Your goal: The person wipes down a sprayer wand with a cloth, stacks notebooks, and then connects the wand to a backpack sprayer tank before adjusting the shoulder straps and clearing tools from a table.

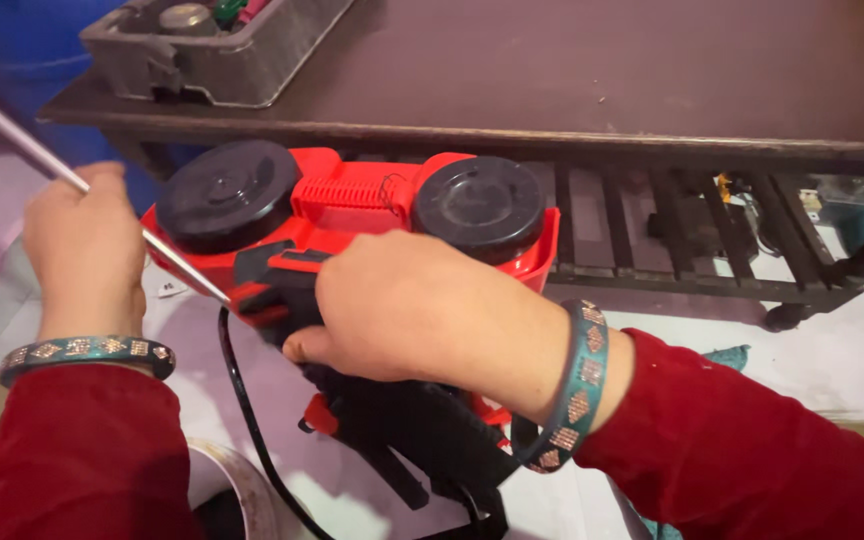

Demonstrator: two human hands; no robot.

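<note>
A red sprayer tank with two round black caps stands low in front of me. My right hand grips its front edge, over black straps that hang below. My left hand is closed around a thin metal rod whose tip touches the tank's left front corner. Both wrists wear teal bangles and dark red sleeves.
A dark wooden table with a slatted lower shelf stands just behind the tank. A grey tray of small items sits on its left end. A black cable curves down over the pale floor. A blue drum is at far left.
</note>
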